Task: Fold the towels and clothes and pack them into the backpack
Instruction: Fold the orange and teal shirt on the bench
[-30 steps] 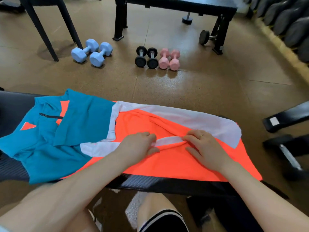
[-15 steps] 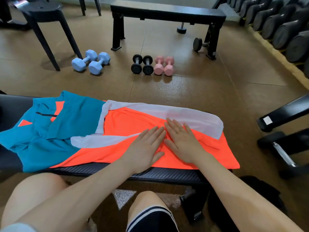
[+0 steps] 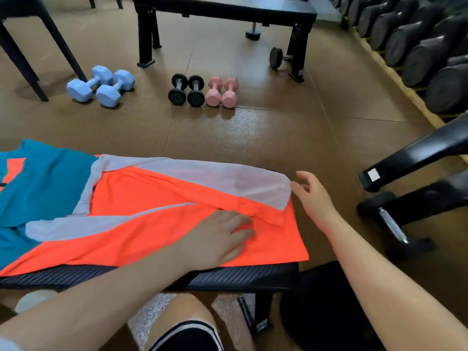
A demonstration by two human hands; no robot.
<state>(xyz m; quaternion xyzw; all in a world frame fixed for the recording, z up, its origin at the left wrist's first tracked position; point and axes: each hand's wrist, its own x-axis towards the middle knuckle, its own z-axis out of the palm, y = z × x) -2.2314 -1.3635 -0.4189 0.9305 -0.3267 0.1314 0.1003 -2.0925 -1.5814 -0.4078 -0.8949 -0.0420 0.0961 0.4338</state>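
Observation:
An orange, white and teal shirt (image 3: 141,219) lies spread along a black bench (image 3: 243,277) in front of me. My left hand (image 3: 220,239) rests flat on the orange cloth near the shirt's right end. Just off that right end, beside the white panel's corner, my right hand (image 3: 314,198) hovers with relaxed, spread fingers and holds nothing. A dark bag-like shape (image 3: 321,307), possibly the backpack, sits on the floor under the bench's right end.
On the floor beyond the bench lie blue dumbbells (image 3: 101,86), black dumbbells (image 3: 186,89) and pink dumbbells (image 3: 222,92). Another black bench (image 3: 228,8) stands farther back. A rack of dark dumbbells (image 3: 425,46) lines the right wall; a bench frame (image 3: 415,158) stands at right.
My right hand has left the cloth and moved right, past the shirt's end. My left hand slid right along the orange cloth. The view has shifted right.

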